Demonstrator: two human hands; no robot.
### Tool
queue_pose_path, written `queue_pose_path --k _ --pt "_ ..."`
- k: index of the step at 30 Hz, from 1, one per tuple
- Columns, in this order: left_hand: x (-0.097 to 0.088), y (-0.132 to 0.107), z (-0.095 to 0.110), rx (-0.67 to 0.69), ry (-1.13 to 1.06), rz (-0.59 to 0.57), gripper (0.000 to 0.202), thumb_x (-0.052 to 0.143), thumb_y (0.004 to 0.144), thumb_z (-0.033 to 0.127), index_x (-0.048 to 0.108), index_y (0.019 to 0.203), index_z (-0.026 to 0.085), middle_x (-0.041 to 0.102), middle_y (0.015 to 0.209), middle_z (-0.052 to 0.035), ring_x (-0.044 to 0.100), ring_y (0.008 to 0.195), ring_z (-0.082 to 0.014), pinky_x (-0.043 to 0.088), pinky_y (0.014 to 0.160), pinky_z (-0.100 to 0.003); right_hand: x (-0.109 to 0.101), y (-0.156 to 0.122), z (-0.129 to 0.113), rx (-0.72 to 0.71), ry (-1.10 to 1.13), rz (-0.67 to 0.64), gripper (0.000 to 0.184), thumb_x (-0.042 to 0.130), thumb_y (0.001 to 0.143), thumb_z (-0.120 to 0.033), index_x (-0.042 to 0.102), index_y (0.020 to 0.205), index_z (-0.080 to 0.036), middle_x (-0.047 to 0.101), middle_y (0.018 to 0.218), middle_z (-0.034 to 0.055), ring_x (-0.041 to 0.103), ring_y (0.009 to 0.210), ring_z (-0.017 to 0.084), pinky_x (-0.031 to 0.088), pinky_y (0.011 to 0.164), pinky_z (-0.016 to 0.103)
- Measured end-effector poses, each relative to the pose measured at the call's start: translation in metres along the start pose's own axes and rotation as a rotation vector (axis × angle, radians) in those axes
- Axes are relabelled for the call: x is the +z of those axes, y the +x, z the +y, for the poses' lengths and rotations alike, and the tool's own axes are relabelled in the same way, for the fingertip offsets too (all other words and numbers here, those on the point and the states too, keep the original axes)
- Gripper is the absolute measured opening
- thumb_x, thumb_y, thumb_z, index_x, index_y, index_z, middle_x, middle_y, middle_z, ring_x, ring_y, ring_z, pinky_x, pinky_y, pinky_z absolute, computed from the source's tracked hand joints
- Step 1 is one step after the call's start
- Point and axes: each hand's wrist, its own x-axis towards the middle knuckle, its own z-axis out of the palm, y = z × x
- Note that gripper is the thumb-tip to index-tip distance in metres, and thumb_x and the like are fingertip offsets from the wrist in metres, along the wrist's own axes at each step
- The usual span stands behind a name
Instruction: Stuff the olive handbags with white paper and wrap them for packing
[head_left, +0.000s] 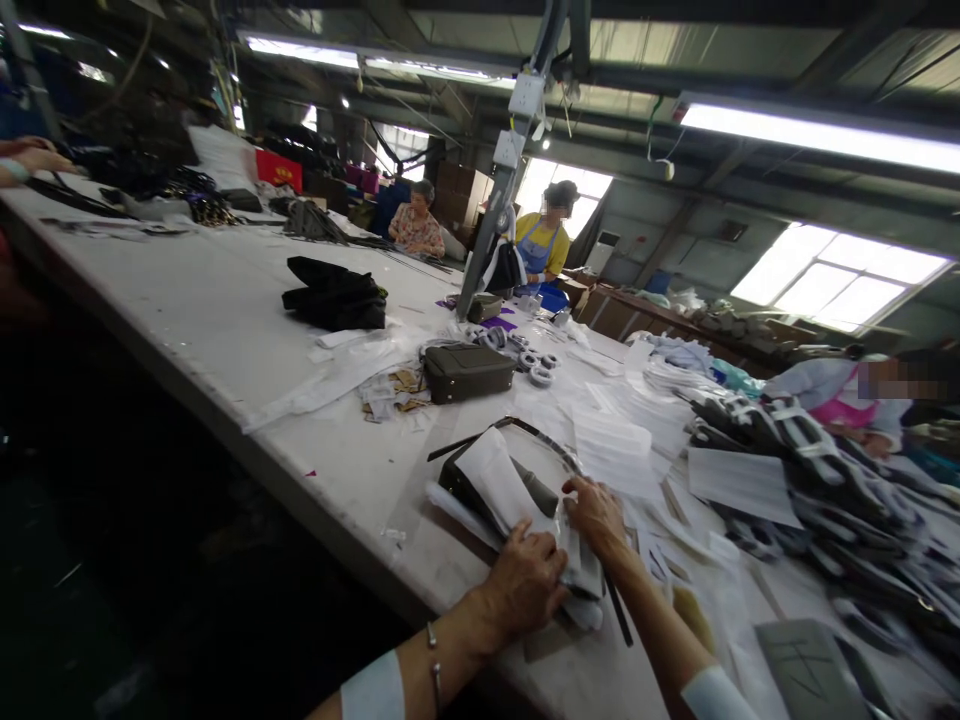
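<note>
A dark olive handbag [461,478] lies at the near edge of the table, partly covered by a white foam sheet [496,482]. Its dark strap [536,430] arches over the far side. My left hand [525,580] is closed over the near side of the bag, fingers bent against the foam and the grey-green panel. At the bag's right side, my right hand [596,515] has curled fingers gripping its edge; the fingertips are partly hidden. Clear plastic seems to lie around the bag, though its outline is blurred.
Beyond stand another olive bag [469,372], a black folded bag [334,293] and grey rolls [540,375]. Foam sheets [611,440] and a heap of dark bag parts [810,490] lie right. A metal post [487,235] rises mid-table. Several co-workers are around the table.
</note>
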Motion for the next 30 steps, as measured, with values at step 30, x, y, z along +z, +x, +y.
queue_pose_path --k 30 --pt "-0.107 -0.049 -0.037 -0.44 0.183 -0.053 0.03 0.047 0.099 0.038 0.064 0.122 0.027 0.065 0.124 -0.0073 0.068 0.102 -0.0228 0.059 0.083 -0.034 0.044 -0.084 -0.067 -0.533 -0.035 -0.092 0.051 0.037 0.103 -0.043 0.046 0.145 -0.016 0.044 0.152 0.01 0.038 0.143 0.026 0.029 0.12 0.055"
